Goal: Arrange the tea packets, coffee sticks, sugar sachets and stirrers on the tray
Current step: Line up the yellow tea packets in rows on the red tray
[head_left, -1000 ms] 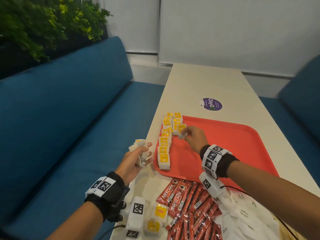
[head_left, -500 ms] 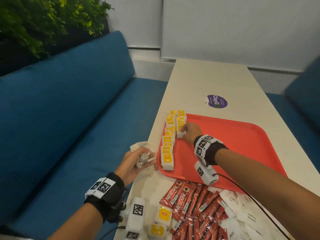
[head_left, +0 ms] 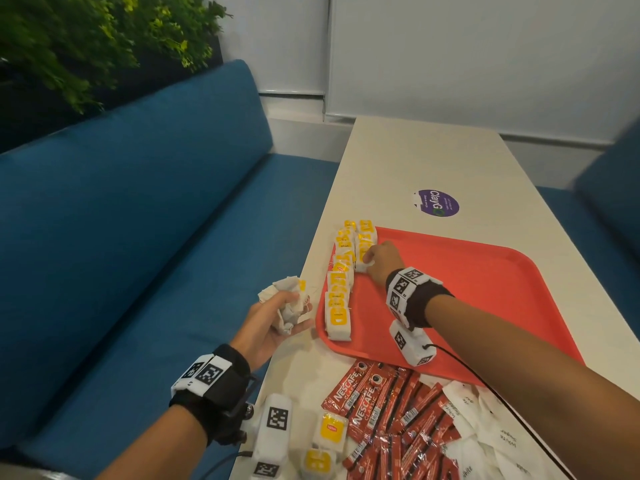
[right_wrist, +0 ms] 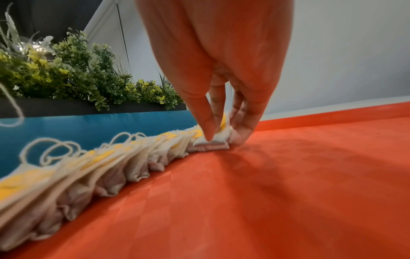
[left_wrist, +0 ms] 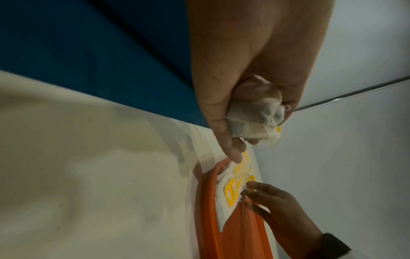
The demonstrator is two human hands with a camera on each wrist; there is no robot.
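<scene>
A red tray (head_left: 485, 292) lies on the cream table (head_left: 433, 157). Along its left rim runs a row of white tea bags with yellow tags (head_left: 341, 289) (right_wrist: 93, 168). My right hand (head_left: 375, 259) (right_wrist: 221, 135) pinches one tea bag (right_wrist: 210, 142) that lies on the tray floor beside the row's far part. My left hand (head_left: 273, 320) (left_wrist: 248, 122) hovers off the table's left edge and grips a bunch of tea bags (head_left: 285, 299) (left_wrist: 255, 121). Red coffee sticks (head_left: 384, 417) and white sugar sachets (head_left: 485, 434) lie on the table in front of the tray.
Two loose tea bags (head_left: 329, 441) lie by the coffee sticks near the table's front left corner. A purple sticker (head_left: 437, 202) sits beyond the tray. Blue sofas (head_left: 121, 254) flank the table, with a planter (head_left: 86, 39) behind the left one.
My right hand has reached forward and lowered its tea bag onto the tray beside the row. The left hand has stayed where it was with its bunch.
</scene>
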